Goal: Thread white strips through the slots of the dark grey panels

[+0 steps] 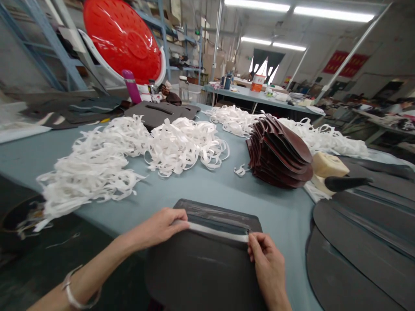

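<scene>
A dark grey leather-like panel (207, 268) with a long slot near its far edge lies in front of me, its near part reaching past the table edge. A white tape strip (220, 233) stretches along the near side of the slot. My left hand (170, 224), with a bangle at the wrist, pinches the strip's left end against the panel, fingers closed. At its right end, my right hand (266, 259) holds the tape between thumb and fingers, closed as well. The fingertips' undersides are hidden.
Heaps of white strips (178, 147) lie across the blue-green table (201, 188). A stack of dark red pieces (279, 153) stands behind, beside a cream-coloured tool with a black handle (348, 183). More dark panels (363, 242) overlap at right. A purple bottle (130, 86) stands at back left.
</scene>
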Demonstrator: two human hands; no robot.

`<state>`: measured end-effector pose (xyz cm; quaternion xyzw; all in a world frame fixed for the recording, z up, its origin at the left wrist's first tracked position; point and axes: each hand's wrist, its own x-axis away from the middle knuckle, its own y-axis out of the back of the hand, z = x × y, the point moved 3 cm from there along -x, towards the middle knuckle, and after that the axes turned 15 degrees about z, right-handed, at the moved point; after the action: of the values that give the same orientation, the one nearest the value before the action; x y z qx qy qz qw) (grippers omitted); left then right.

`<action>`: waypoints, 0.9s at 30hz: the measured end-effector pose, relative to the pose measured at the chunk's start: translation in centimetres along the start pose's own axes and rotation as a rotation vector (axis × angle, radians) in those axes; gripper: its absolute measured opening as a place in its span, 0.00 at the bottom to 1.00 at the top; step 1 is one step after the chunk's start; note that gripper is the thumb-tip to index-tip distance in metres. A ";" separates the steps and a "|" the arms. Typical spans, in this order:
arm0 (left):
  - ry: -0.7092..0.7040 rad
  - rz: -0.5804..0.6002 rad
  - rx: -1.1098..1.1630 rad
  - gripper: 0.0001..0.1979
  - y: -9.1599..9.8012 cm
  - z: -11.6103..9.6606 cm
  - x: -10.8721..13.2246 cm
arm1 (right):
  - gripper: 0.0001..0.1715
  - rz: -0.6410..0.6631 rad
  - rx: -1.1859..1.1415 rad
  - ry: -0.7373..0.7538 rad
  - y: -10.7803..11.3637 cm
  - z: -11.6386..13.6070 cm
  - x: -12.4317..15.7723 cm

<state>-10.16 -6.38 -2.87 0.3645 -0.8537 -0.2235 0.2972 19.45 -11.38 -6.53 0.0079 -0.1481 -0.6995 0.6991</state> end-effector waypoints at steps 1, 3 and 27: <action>0.025 0.027 0.024 0.17 -0.7 0.2 0.7 | 0.22 0.006 0.007 -0.023 0.2 -0.5 0.9; 0.071 0.094 0.087 0.17 -1.8 0.4 1.7 | 0.24 0.018 0.002 -0.067 0.6 -1.2 2.4; 0.533 -0.368 0.137 0.11 -1.6 2.6 -0.2 | 0.26 0.074 0.554 -0.189 3.9 -1.9 -3.8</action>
<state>-11.01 -6.83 -5.75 0.5776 -0.6787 -0.1123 0.4395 23.75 -7.93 -8.22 0.1278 -0.3983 -0.6039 0.6785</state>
